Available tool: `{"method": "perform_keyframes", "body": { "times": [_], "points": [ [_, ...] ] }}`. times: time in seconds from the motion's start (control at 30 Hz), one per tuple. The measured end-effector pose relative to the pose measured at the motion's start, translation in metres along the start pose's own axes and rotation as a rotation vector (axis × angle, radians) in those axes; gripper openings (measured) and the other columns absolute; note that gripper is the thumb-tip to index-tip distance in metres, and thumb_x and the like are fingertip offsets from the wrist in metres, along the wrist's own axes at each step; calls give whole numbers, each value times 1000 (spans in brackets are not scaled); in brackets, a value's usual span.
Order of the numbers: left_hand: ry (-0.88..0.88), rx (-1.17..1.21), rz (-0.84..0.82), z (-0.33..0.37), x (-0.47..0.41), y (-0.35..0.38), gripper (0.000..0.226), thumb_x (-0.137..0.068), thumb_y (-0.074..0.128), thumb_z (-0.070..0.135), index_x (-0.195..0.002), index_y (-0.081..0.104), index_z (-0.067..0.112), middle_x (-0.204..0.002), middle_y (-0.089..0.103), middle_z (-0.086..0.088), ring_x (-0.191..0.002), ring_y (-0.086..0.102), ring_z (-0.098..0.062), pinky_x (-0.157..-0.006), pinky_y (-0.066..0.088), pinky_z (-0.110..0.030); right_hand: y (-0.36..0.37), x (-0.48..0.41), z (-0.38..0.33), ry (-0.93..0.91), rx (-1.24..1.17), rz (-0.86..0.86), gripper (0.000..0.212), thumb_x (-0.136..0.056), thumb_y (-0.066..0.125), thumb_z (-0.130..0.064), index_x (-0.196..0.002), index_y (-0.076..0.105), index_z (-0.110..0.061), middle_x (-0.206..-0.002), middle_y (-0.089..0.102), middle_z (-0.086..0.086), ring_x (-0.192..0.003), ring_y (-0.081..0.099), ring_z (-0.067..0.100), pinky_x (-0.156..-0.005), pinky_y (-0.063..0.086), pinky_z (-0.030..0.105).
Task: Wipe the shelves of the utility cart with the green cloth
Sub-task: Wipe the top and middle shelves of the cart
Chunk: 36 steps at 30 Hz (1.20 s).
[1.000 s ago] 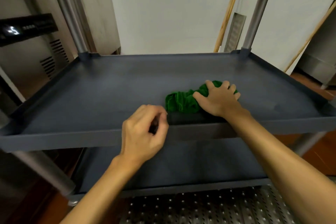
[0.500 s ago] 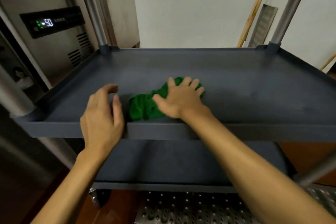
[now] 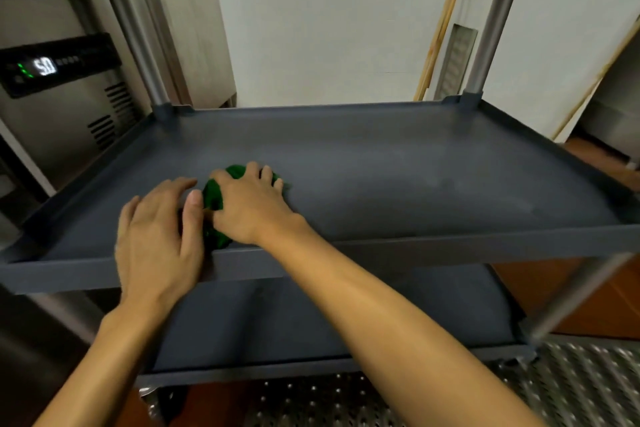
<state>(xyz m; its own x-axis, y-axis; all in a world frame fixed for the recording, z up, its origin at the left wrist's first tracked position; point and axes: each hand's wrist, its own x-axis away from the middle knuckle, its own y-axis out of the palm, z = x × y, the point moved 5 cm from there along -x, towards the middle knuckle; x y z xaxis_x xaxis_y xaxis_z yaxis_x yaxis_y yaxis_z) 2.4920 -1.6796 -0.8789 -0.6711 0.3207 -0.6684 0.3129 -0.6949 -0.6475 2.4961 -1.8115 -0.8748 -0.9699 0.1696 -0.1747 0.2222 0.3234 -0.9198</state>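
The right hand (image 3: 254, 206) is pressing down on the green cloth (image 3: 212, 196). Its fingers and thumb are curling over the bunched fabric, so only the cloth's left and far edges are showing. The cloth is lying on the middle shelf (image 3: 415, 184) of the cart (image 3: 485, 248), in the front left part, close to the front rim. The left hand (image 3: 157, 239) is resting just beside it over that rim, with fingers straight and loosely together, holding nothing. Its thumb is lying right next to the cloth, and whether the two are touching is not clear.

A lower shelf (image 3: 284, 319) is showing underneath, dark grey like the one above. Grey posts (image 3: 493, 28) are standing at the far corners. To the left, a steel appliance (image 3: 69, 121) is showing "50" on its lit display (image 3: 45, 66). Wooden poles (image 3: 440, 28) are leaning against the white wall (image 3: 329, 28) behind the cart. A perforated metal floor plate (image 3: 571, 388) is lying below the cart at the lower right.
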Motion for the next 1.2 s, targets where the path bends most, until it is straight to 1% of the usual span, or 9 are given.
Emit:
{"method": "perform_keyframes", "body": {
  "times": [0.1, 0.2, 0.4, 0.53, 0.63, 0.83, 0.93, 1.1, 1.2],
  "points": [
    [72, 105, 17, 25, -3, 0, 40, -104, 33, 29, -126, 61, 13, -127, 65, -12, -134, 48, -31, -114, 30, -55, -6, 2, 7, -15, 2, 31, 42, -92, 53, -35, -130, 44, -19, -126, 39, 20, -115, 39, 43, -103, 33, 57],
    [113, 157, 19, 58, -7, 12, 37, -103, 35, 26, -124, 63, 14, -125, 66, -10, -132, 49, -29, -113, 31, -54, -17, 9, 30, -12, -16, 58, 38, -93, 49, -35, -127, 48, -18, -121, 40, 15, -112, 42, 39, -102, 38, 52],
    [146, 203, -27, 93, -1, 44, 39, -104, 34, 26, -126, 61, 9, -132, 61, -14, -140, 40, -33, -118, 28, -49, -55, 33, 103, 127, -59, 128, 54, -86, 61, -45, -129, 46, -16, -123, 40, 17, -117, 43, 41, -97, 43, 52],
    [217, 199, 10, 107, 9, 50, 36, -102, 40, 21, -120, 65, 3, -129, 62, -17, -138, 42, -37, -115, 33, -50, -84, 62, 176, 223, -92, 144, 55, -88, 60, -39, -136, 41, -20, -128, 35, 16, -122, 38, 39, -101, 41, 45],
    [205, 160, -14, 113, 9, 53, 36, -100, 41, 23, -121, 65, 5, -128, 63, -15, -136, 44, -36, -114, 33, -49, -106, 89, 230, 302, -91, 192, 53, -87, 64, -36, -132, 42, -22, -125, 36, 13, -111, 46, 34, -99, 45, 44],
    [273, 274, -78, 161, 12, 63, 35, -98, 45, 20, -124, 63, 6, -128, 63, -13, -137, 44, -33, -115, 34, -47, -146, 138, 283, 365, -127, 224, 49, -80, 73, -15, -114, 42, -31, -114, 45, 8, -97, 50, 25, -80, 41, 32],
    [311, 289, -136, 187, 10, 74, 35, -97, 45, 21, -124, 63, 6, -127, 63, -12, -134, 46, -33, -114, 36, -47, -160, 165, 301, 372, -117, 250, 48, -82, 64, 0, -113, 45, -31, -112, 58, 10, -91, 59, 27, -72, 49, 39],
    [370, 214, -220, 200, 13, 93, 33, -98, 45, 23, -120, 63, 6, -119, 66, -13, -128, 51, -37, -112, 38, -49, -187, 200, 339, 436, 52, 268, 52, -82, 54, 9, -123, 58, -23, -126, 62, 13, -111, 60, 31, -94, 48, 33],
    [364, 207, -235, 194, 14, 93, 32, -99, 44, 24, -116, 65, 7, -115, 68, -11, -125, 54, -37, -109, 41, -48, -197, 212, 357, 480, -51, 291, 44, -85, 56, 11, -117, 64, -18, -128, 62, 13, -117, 59, 29, -100, 47, 33]
  ]
}}
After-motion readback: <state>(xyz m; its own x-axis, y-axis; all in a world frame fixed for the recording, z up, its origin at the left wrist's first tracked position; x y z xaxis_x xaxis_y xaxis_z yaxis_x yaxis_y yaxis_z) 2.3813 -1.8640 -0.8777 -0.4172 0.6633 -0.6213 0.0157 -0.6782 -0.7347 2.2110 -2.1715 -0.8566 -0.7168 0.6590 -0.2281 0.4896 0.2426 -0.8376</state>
